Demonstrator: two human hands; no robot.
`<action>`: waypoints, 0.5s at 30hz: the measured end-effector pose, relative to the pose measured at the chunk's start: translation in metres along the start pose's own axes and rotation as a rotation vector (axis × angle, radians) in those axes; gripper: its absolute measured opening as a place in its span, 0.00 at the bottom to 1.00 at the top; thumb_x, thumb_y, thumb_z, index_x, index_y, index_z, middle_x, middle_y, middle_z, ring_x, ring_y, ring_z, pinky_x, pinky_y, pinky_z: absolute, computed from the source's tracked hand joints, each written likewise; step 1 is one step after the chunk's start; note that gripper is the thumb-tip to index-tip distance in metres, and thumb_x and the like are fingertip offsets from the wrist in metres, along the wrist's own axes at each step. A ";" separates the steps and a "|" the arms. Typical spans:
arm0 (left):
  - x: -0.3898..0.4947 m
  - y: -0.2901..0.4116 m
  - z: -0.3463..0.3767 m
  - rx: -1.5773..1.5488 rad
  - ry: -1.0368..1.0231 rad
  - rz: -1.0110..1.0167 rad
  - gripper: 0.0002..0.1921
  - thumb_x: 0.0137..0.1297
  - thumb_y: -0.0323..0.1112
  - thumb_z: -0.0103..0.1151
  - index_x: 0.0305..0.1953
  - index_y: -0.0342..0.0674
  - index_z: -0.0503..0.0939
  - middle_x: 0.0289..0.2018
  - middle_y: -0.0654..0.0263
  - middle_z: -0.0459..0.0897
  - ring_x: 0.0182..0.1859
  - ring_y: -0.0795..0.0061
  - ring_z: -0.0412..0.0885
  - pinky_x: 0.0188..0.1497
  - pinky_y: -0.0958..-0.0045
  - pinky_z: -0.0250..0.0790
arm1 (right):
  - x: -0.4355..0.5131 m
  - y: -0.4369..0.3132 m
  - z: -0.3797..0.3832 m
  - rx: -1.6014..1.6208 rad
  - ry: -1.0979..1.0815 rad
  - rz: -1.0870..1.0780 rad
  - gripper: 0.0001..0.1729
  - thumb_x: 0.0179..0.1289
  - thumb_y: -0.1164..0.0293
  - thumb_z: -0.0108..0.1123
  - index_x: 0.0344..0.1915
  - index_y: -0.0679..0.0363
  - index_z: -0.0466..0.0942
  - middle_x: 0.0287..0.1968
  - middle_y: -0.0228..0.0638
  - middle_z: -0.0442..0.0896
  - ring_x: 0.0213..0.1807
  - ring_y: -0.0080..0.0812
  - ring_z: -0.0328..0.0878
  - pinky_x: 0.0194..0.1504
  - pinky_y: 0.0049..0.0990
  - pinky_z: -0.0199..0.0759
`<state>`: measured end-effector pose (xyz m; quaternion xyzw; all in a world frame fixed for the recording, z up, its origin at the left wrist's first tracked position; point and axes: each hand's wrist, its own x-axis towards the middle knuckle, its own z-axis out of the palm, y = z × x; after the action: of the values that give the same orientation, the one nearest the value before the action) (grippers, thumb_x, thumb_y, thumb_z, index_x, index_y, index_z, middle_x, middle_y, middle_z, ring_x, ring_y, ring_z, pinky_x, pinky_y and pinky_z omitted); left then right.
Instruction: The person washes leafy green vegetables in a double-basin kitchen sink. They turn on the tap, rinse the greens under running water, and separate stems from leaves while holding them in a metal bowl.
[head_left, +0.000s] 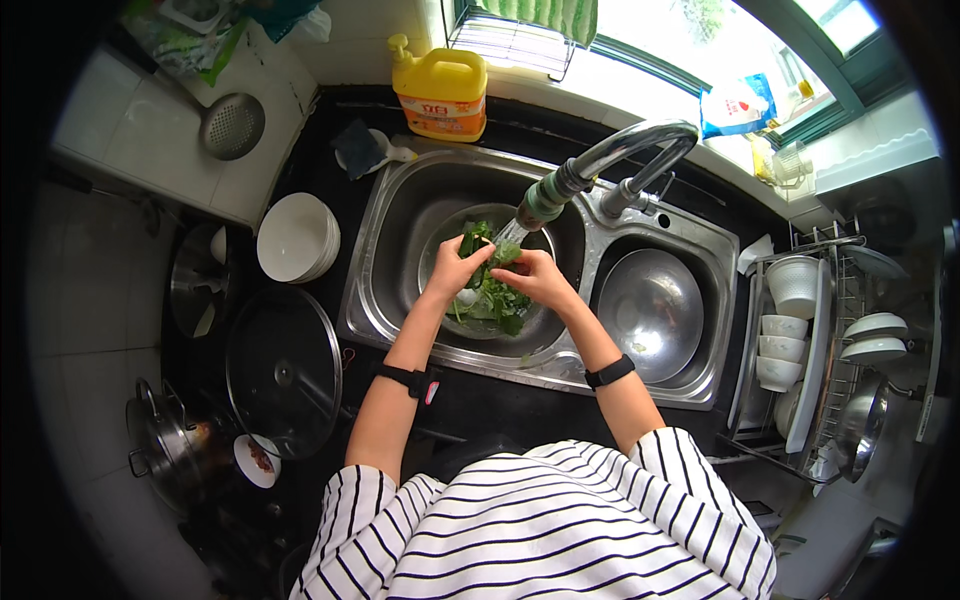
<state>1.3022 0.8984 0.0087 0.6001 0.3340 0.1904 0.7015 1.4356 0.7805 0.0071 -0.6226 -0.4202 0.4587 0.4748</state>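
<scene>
Under the running faucet (551, 196), my left hand (454, 268) grips a bunch of leafy greens (474, 238). My right hand (538, 279) pinches a green leaf (507, 253) at the bunch's right side. Water falls onto the leaves between both hands. Below them, more leafy greens (504, 304) lie in a round metal bowl (435, 259) inside the left basin of the stainless-steel double sink (367, 247). An upturned metal bowl or wok (651, 307) fills much of the right basin.
Left of the sink stand stacked white bowls (294, 236) and a glass lid (285, 367). A yellow detergent jug (441, 94) and a dark cloth (357, 148) are behind it. At right is a dish rack (821, 352) with bowls. A steel pot (169, 442) stands lower left.
</scene>
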 end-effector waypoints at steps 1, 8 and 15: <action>0.000 -0.002 0.000 0.003 -0.003 0.041 0.07 0.57 0.31 0.61 0.35 0.36 0.78 0.29 0.73 0.79 0.32 0.87 0.74 0.34 0.81 0.67 | -0.001 -0.002 -0.001 -0.004 0.028 -0.031 0.11 0.56 0.72 0.63 0.38 0.67 0.78 0.25 0.21 0.76 0.24 0.10 0.64 0.23 0.15 0.59; -0.005 -0.006 0.004 -0.094 0.001 0.020 0.06 0.57 0.30 0.61 0.36 0.36 0.78 0.30 0.72 0.79 0.33 0.85 0.75 0.37 0.82 0.67 | -0.012 -0.014 -0.004 -0.199 -0.021 -0.024 0.11 0.54 0.71 0.64 0.31 0.68 0.77 0.20 0.28 0.72 0.21 0.14 0.62 0.21 0.20 0.57; -0.009 0.006 0.009 -0.024 -0.019 0.066 0.09 0.55 0.32 0.64 0.36 0.37 0.77 0.30 0.69 0.80 0.34 0.85 0.76 0.38 0.80 0.68 | -0.012 -0.018 0.001 -0.450 0.278 -0.028 0.11 0.53 0.68 0.64 0.30 0.63 0.75 0.19 0.38 0.75 0.18 0.29 0.72 0.22 0.25 0.64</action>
<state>1.3029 0.8870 0.0174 0.6040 0.3053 0.2117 0.7051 1.4306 0.7724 0.0269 -0.7637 -0.4511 0.2570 0.3837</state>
